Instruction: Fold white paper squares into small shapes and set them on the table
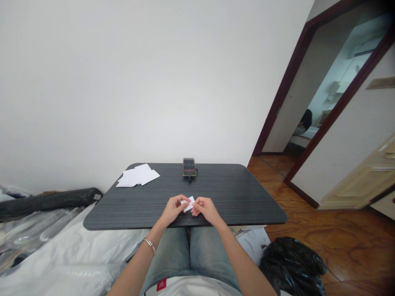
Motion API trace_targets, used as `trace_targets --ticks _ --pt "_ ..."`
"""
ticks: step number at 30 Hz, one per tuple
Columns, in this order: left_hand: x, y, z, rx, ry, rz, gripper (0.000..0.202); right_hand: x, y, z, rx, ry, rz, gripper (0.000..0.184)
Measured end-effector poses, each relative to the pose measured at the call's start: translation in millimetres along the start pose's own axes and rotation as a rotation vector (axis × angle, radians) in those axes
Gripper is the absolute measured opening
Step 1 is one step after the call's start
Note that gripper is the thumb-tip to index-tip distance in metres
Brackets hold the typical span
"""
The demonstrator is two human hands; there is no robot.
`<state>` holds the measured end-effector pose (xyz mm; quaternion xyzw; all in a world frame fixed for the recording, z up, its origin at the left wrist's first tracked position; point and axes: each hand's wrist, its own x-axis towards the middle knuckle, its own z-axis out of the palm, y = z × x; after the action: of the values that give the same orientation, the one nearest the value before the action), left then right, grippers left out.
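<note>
At the near right we see a black bag [291,265] on the floor, its contents hidden. Over the near side of the table [240,193], our left hand [175,207] and right hand [206,209] are close together, both pinching a small white paper [190,201], which we judge partly folded. Farther back, on the left, white sheets [137,176] lie overlapping, apparently unworked.
</note>
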<state>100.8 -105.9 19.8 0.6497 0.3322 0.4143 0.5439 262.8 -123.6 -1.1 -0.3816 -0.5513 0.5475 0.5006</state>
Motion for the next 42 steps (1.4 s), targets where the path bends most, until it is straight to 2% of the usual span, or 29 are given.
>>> trace_targets --ticks 12,20,26,38,42 --pt "0.6 -2.8 0.0 -0.037 0.010 0.027 0.022 -1.4 -3.7 2.4 -0.015 0.010 -0.023 0.026" --pt "0.3 -2.4 -1.4 -0.055 0.066 0.056 0.020 0.7 -6.6 2.7 0.078 0.031 0.036 0.033" --pt "1.0 -3.1 -1.7 -0.049 0.092 0.067 0.020 -0.4 -9.0 2.2 0.080 0.011 0.056 0.029" --pt "0.8 -1.5 -0.4 -0.032 0.064 0.046 0.024 0.2 -5.8 2.3 0.005 -0.018 0.023 0.027" --pt "2.2 -3.1 0.6 -0.035 0.033 0.014 0.034 -0.5 -3.8 1.8 -0.013 -0.009 -0.004 0.027"
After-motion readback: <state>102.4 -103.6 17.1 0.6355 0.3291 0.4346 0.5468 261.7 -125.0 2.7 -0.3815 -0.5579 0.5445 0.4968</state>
